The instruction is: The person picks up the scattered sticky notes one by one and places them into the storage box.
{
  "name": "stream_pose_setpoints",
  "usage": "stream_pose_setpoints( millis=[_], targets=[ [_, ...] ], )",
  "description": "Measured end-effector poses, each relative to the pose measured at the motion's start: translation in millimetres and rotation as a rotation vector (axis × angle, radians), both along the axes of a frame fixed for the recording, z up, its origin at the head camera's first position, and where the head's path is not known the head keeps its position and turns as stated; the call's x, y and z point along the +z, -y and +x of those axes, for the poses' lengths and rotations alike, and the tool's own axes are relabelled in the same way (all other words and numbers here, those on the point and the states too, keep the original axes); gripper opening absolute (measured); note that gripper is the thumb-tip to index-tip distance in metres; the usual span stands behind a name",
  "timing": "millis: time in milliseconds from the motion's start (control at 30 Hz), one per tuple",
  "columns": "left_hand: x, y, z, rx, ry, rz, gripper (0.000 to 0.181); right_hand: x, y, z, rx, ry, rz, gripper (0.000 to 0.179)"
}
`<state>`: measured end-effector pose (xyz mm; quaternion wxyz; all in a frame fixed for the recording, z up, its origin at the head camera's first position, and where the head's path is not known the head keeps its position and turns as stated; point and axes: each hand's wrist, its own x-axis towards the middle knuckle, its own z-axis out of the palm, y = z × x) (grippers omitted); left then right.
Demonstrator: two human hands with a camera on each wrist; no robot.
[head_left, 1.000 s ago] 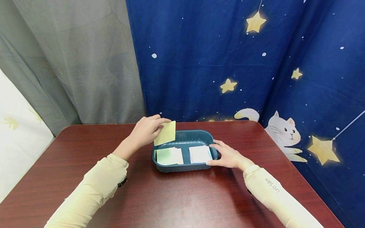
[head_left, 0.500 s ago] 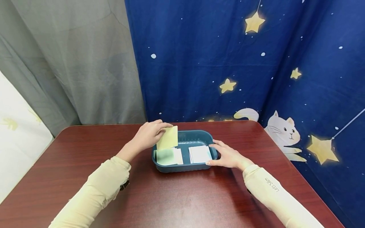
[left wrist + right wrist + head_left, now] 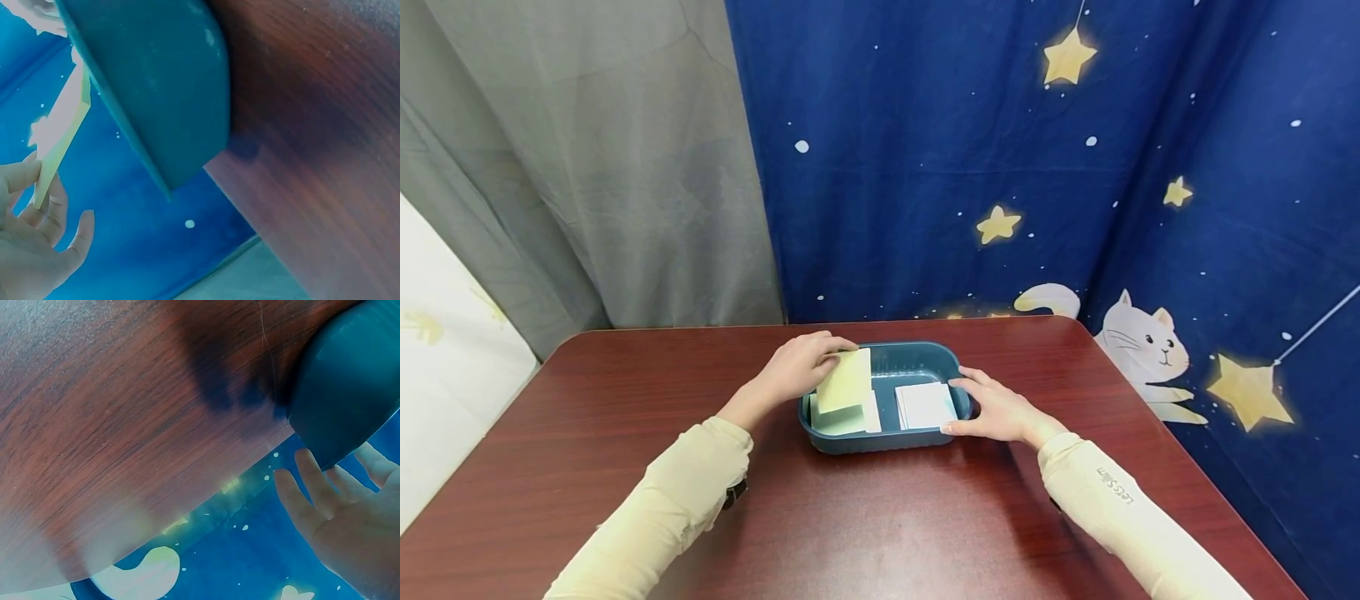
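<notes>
My left hand [image 3: 796, 367] pinches a yellow square note pad [image 3: 844, 382] between thumb and fingers. The pad is tilted above the left part of a dark teal plastic basin [image 3: 880, 442], overlapping a pale green pad [image 3: 835, 423] there. In the left wrist view the yellow pad [image 3: 62, 134] is seen edge-on beside the basin's wall [image 3: 162, 87]. My right hand [image 3: 1000, 410] rests at the basin's right end, fingers spread and fairly straight at the rim. From the right wrist, those fingertips [image 3: 306, 459] show against the basin's outer side.
White square pads [image 3: 927, 406] lie in the basin's right half, and a white edge [image 3: 872, 412] shows beside the green pad. The basin stands on a reddish-brown table [image 3: 880, 517]. Behind the table hang a grey curtain [image 3: 625, 167] and a blue starry curtain [image 3: 910, 183].
My left hand has lowered the yellow pad and moved it slightly right, from the basin's back left down over the green pad. My right hand has stayed at the rim.
</notes>
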<state>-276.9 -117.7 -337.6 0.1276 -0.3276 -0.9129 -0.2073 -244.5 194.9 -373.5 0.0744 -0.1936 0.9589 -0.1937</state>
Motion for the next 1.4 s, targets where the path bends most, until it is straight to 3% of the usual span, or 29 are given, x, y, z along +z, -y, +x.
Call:
stream_pose_setpoints(
  millis=[433, 700, 867, 1100, 1400],
  targets=[
    [-19.3, -0.3, -8.1, 0.026, 0.163, -0.015, 0.027, 0.3, 0, -0.2, 0.005, -0.006, -0.003, 0.086],
    [-27.6, 1.0, -13.5, 0.06, 0.204, -0.031, 0.029, 2.7, 1, 0.5, 0.023, -0.024, 0.004, 0.083],
    [-30.8, 0.8, -15.4, 0.077, 0.184, -0.06, 0.029, 1.6, 0, -0.4, 0.022, -0.023, 0.007, 0.083],
    [-36.4, -2.9, -16.9, 0.086, 0.09, -0.147, 0.029, 1.0, 0, -0.1, 0.017, -0.02, 0.009, 0.083],
    [-43.0, -5.6, -16.7, 0.11, 0.026, -0.224, 0.028, 2.0, 0, 1.0, 0.015, -0.019, 0.01, 0.084]
  ],
)
